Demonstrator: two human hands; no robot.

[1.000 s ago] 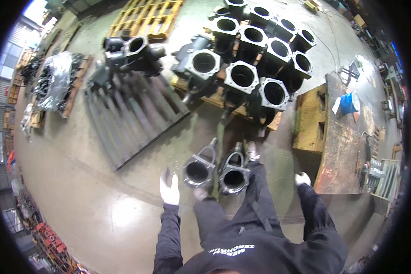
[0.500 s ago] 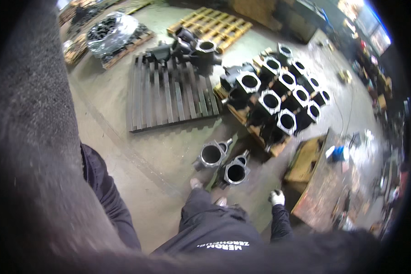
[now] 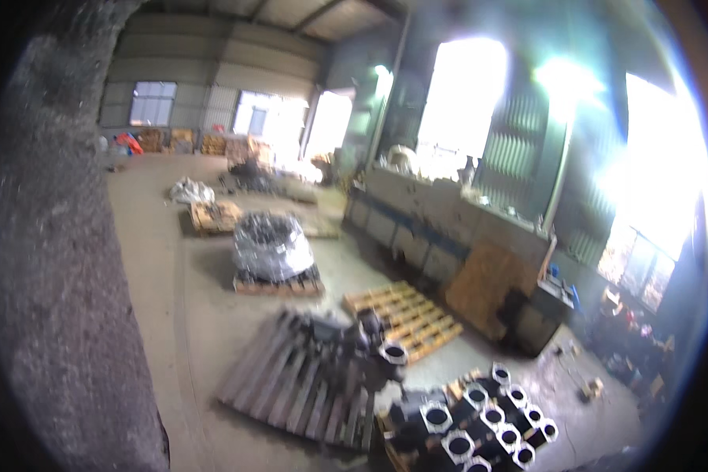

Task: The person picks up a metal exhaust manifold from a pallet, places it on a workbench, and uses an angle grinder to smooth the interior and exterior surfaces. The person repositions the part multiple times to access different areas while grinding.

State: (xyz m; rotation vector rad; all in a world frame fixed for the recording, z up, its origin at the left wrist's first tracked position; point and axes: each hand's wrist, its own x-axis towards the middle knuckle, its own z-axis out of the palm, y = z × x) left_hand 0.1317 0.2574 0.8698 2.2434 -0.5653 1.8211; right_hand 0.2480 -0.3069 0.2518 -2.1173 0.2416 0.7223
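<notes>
Neither my left hand nor my right hand is in view. Several dark metal castings with pale, round-holed flanges [image 3: 436, 418] stand in rows on a wooden pallet at the lower right, cut off by the bottom edge. Left of them lies a dark slatted pallet [image 3: 291, 385]. On its far right part sits a cluster of dark castings [image 3: 370, 334], one of which shows a bright ring-shaped face [image 3: 393, 352].
A rough dark grey surface [image 3: 55, 236] fills the left side up close. Beyond lie a yellow wooden pallet [image 3: 417, 315], a plastic-wrapped load [image 3: 271, 248] on a pallet, and a brown board [image 3: 492, 287] leaning by the wall. Bright windows [image 3: 464, 94] line the right.
The view has swung upward toward the far hall. My gloved right hand, left sleeve, legs, the two castings on the floor and the bench have left the picture.
</notes>
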